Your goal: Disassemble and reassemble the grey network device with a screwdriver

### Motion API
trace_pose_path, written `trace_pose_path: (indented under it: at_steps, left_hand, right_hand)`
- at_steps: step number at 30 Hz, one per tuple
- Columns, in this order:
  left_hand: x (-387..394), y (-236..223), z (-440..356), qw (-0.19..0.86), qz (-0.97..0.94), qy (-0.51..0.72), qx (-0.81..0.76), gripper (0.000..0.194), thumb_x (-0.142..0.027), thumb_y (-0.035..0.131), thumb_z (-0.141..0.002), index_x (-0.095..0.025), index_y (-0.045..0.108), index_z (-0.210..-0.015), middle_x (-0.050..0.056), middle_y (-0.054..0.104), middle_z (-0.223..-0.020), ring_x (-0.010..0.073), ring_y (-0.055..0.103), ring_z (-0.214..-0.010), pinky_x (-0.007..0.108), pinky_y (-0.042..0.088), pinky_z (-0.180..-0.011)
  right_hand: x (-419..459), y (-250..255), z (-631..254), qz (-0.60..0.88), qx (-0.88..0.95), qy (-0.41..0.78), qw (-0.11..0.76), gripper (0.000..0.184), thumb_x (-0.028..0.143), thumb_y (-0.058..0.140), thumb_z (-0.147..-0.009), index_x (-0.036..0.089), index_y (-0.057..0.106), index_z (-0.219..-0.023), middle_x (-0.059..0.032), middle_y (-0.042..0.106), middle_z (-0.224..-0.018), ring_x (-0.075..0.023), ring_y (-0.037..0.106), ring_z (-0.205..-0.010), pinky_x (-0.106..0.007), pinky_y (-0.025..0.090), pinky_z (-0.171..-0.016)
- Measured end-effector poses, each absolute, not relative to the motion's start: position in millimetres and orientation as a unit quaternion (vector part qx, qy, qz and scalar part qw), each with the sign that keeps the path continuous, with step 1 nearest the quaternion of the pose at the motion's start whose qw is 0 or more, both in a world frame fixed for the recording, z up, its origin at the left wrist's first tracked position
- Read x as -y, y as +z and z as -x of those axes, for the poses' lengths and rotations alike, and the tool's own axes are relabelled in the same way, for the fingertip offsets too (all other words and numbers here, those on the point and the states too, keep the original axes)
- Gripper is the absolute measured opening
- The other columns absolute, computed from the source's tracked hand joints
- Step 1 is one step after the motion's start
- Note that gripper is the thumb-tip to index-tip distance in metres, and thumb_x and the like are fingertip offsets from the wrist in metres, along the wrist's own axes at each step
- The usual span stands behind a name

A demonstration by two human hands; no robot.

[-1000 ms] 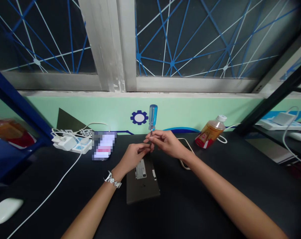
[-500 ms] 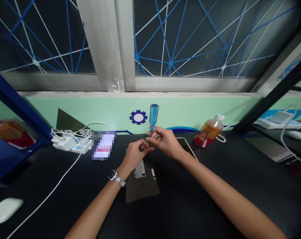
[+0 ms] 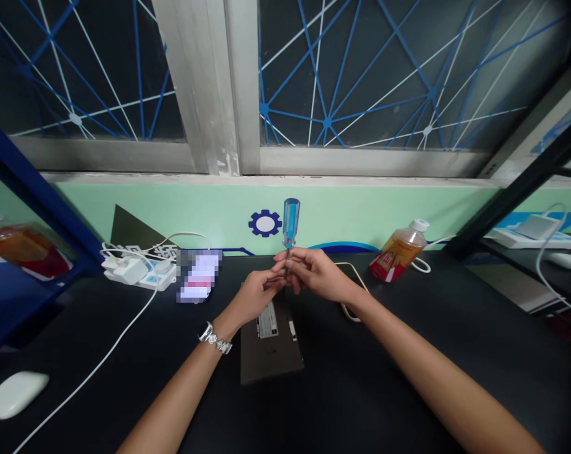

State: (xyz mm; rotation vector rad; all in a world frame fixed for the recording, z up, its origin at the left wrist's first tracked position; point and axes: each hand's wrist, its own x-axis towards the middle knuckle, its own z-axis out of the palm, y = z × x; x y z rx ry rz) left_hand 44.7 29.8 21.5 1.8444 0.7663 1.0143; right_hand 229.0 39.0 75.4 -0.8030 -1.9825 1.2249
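A screwdriver (image 3: 292,222) with a clear blue handle stands upright, handle up. The fingers of my right hand (image 3: 319,275) are closed around its metal shaft, below the handle. My left hand (image 3: 254,296), a silver watch on its wrist, has its fingers pinched together by the lower shaft, touching the right fingertips. Whatever lies between the left fingertips is too small or hidden to make out, and the screwdriver's tip is covered. Beneath both hands a flat, dark brown rectangular device (image 3: 272,362) with a white label lies on the black table; its far end is hidden.
A phone (image 3: 201,275) with a lit screen lies left, beside a white power strip (image 3: 160,276) with plugs and cables. Behind my right forearm is a light-rimmed phone (image 3: 354,277), near a tilted drink bottle (image 3: 399,251). A white mouse-like object (image 3: 16,394) sits at left.
My fingers have drawn closer together around the screwdriver's shaft, the left fingertips now meeting the right ones. The screwdriver stays upright in nearly the same place. The view has shifted slightly.
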Motion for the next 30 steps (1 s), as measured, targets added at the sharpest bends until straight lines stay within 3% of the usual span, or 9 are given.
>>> trace_pose_path:
  at_steps: [4, 7, 10, 14, 17, 19, 22, 26, 30]
  left_hand:
    - [-28, 20, -44, 0.409, -0.718, 0.435, -0.357, 0.019, -0.023, 0.06, -0.093, -0.016, 0.077, -0.097, 0.007, 0.078, -0.094, 0.02, 0.072, -0.084, 0.031, 0.056, -0.081]
    - [-29, 16, -49, 0.391, -0.694, 0.468, -0.384, 0.012, -0.025, 0.07, -0.086, -0.016, 0.076, -0.09, 0.006, 0.078, -0.087, 0.0201, 0.072, -0.08, 0.03, 0.056, -0.077]
    - [-30, 12, -53, 0.354, -0.685, 0.494, -0.402, 0.013, -0.03, 0.075, -0.082, -0.016, 0.074, -0.082, 0.005, 0.076, -0.08, 0.0186, 0.07, -0.073, 0.028, 0.056, -0.071]
    - [-34, 9, -55, 0.346, -0.677, 0.497, -0.418, 0.01, -0.023, 0.073, -0.081, -0.015, 0.072, -0.086, 0.004, 0.074, -0.077, 0.0176, 0.069, -0.069, 0.026, 0.053, -0.066]
    - [-35, 10, -57, 0.333, -0.684, 0.489, -0.427, 0.013, -0.021, 0.071, -0.08, -0.016, 0.071, -0.092, 0.003, 0.074, -0.078, 0.0185, 0.069, -0.071, 0.025, 0.051, -0.065]
    - [-36, 12, -59, 0.333, -0.696, 0.485, -0.412, 0.003, -0.017, 0.068, -0.081, -0.016, 0.07, -0.081, 0.003, 0.074, -0.075, 0.018, 0.068, -0.071, 0.025, 0.05, -0.066]
    - [-37, 12, -62, 0.352, -0.702, 0.485, -0.385, 0.015, -0.012, 0.062, -0.082, -0.015, 0.067, -0.068, 0.003, 0.074, -0.073, 0.0162, 0.068, -0.069, 0.024, 0.049, -0.067]
    - [-37, 10, -59, 0.405, -0.69, 0.465, -0.38, 0.01, -0.021, 0.068, -0.083, -0.012, 0.074, -0.08, 0.005, 0.076, -0.077, 0.0192, 0.07, -0.072, 0.026, 0.052, -0.066]
    - [-32, 12, -47, 0.446, -0.698, 0.434, -0.355, 0.019, -0.024, 0.064, -0.089, -0.014, 0.076, -0.101, 0.009, 0.077, -0.098, 0.0215, 0.073, -0.092, 0.032, 0.055, -0.085]
  right_hand:
    - [-39, 72, -224, 0.345, 0.758, 0.407, 0.375, 0.032, 0.037, 0.062, -0.092, 0.018, 0.061, -0.118, -0.0039, 0.069, -0.088, -0.0091, 0.059, -0.054, -0.022, 0.044, -0.05]
    - [-42, 68, -224, 0.377, 0.752, 0.363, 0.402, 0.026, 0.038, 0.072, -0.084, 0.017, 0.065, -0.097, -0.0006, 0.065, -0.073, -0.0114, 0.061, -0.056, -0.023, 0.047, -0.052]
    - [-44, 67, -226, 0.368, 0.737, 0.394, 0.408, 0.024, 0.039, 0.072, -0.084, 0.016, 0.064, -0.082, 0.0, 0.064, -0.068, -0.0127, 0.063, -0.058, -0.024, 0.05, -0.056]
    - [-42, 72, -228, 0.346, 0.732, 0.46, 0.366, 0.024, 0.039, 0.063, -0.091, 0.016, 0.067, -0.094, -0.0006, 0.066, -0.067, -0.0122, 0.064, -0.055, -0.023, 0.049, -0.053]
    - [-38, 77, -227, 0.314, 0.742, 0.49, 0.334, 0.029, 0.04, 0.055, -0.096, 0.016, 0.066, -0.105, -0.005, 0.071, -0.087, -0.0095, 0.064, -0.054, -0.021, 0.047, -0.049]
    - [-37, 77, -225, 0.3, 0.748, 0.491, 0.33, 0.03, 0.041, 0.053, -0.097, 0.016, 0.066, -0.106, -0.0068, 0.071, -0.097, -0.0084, 0.062, -0.053, -0.022, 0.047, -0.048]
    - [-37, 73, -222, 0.322, 0.755, 0.455, 0.344, 0.03, 0.039, 0.058, -0.095, 0.017, 0.065, -0.112, -0.0029, 0.069, -0.081, -0.01, 0.061, -0.054, -0.022, 0.047, -0.051]
    - [-41, 64, -221, 0.37, 0.754, 0.364, 0.403, 0.023, 0.039, 0.068, -0.088, 0.018, 0.067, -0.097, -0.0004, 0.067, -0.071, -0.0125, 0.063, -0.058, -0.024, 0.049, -0.057]
    - [-45, 65, -225, 0.349, 0.729, 0.42, 0.413, 0.025, 0.041, 0.07, -0.085, 0.018, 0.062, -0.089, -0.0006, 0.066, -0.07, -0.0141, 0.064, -0.059, -0.026, 0.052, -0.057]
